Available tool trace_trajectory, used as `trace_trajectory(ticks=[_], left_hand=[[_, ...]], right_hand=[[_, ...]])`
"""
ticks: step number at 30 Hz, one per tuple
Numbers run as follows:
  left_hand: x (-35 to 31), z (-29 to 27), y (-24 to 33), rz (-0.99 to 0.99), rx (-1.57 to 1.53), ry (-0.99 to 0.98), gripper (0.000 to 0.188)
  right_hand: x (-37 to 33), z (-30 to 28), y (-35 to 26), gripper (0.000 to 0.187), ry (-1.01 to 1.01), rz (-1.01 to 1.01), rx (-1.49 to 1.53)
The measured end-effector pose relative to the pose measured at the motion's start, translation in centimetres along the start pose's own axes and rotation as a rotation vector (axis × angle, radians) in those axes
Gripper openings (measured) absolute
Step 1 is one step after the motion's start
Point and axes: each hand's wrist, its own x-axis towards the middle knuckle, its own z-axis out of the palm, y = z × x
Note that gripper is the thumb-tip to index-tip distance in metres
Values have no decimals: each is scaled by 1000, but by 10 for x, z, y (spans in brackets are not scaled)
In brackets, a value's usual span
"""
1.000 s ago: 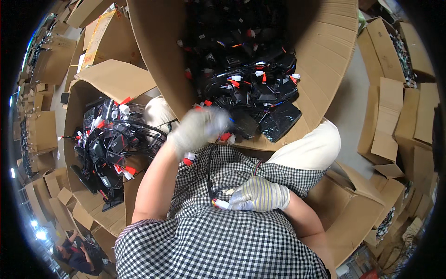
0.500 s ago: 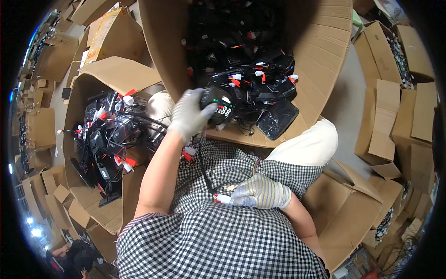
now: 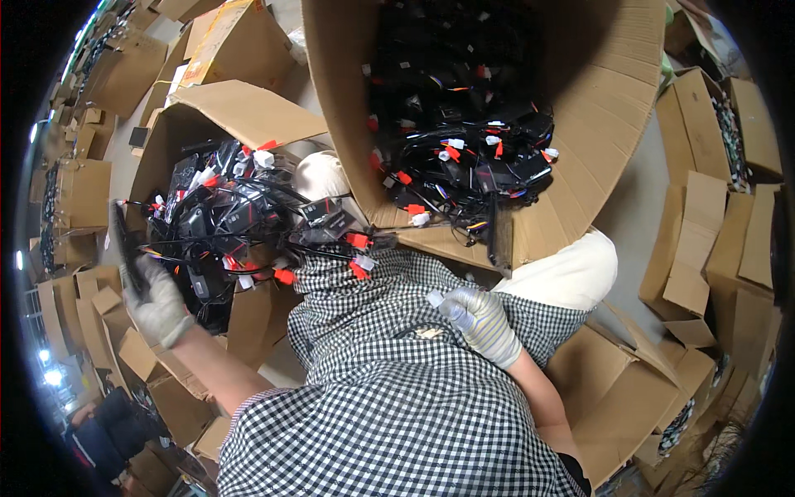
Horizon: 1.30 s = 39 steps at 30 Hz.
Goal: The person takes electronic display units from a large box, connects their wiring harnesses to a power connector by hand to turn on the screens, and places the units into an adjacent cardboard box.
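Observation:
At the far left, my left hand, in a pale work glove, is closed round the lower end of a flat black device seen nearly edge-on. This device stands at the rim of the left cardboard box. Inside that box lies a heap of black electronic units with cables and red and white plugs. Over my lap, my right hand, in a striped glove, has its fingers drawn together. A small whitish tip shows at them; I cannot tell whether it is a plug or a fingertip.
Ahead, a large tilted cardboard box holds many wired black units. Some cabled units hang over the left box's near side onto my checked apron. Open cartons stand at right. Another person is at lower left.
My left hand has swung from the large box to the far left. The lit display it held is out of sight. My right hand has moved slightly up, and the cable by it is gone.

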Motion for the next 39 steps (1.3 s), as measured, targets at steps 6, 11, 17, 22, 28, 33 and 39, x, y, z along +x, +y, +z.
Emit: trace_trajectory(ticks=[6, 11, 17, 22, 28, 33, 39], left_hand=[[-173, 144, -122, 571, 1053, -515, 43], [-191, 173, -244, -204, 1956, -1258, 40], [-217, 89, -394, -423, 1858, -934, 47], [-216, 86, -379, -197, 1394, -625, 54], [-219, 139, -269, -512, 381, -830, 44], [-236, 120, -193, -1326, 11, -767, 52], [-242, 97, -168, -540, 555, -1601, 44]], right_hand=[[5, -2, 12, 39, -47, 43, 6], [18, 3, 4, 40, -64, -62, -268], [13, -3, 16, 45, -7, -22, -328], [15, -16, 29, 40, -3, -87, -204], [11, -15, -4, 38, 211, 41, 115], [25, -17, -63, 27, 292, 39, 325], [26, -15, -77, 20, 161, -274, -149]])
